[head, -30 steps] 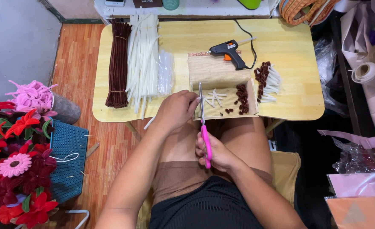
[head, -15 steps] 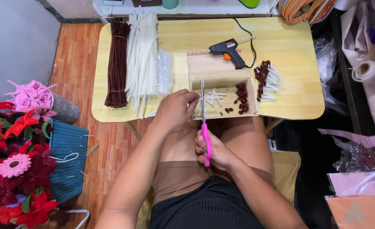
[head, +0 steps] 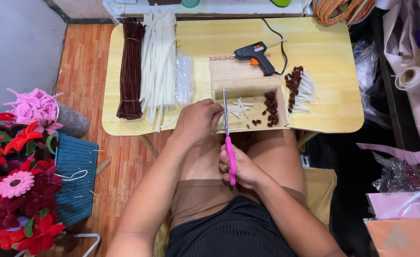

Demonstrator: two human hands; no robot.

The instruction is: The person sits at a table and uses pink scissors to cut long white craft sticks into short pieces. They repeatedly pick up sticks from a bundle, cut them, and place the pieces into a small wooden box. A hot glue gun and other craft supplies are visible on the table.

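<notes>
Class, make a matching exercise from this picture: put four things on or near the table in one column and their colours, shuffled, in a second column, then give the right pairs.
Things:
1. glue gun
2. scissors handles
3. long stem bundle at the table's left end
4. woven mat on the floor

Colours:
A. pink
B. dark brown
C. blue
D. black and orange

Pairs: 1-D, 2-A, 3-B, 4-C

Pink-handled scissors (head: 229, 143), black glue gun (head: 256, 53), dark-brown stems (head: 130, 69), white stems (head: 158, 62)
</notes>
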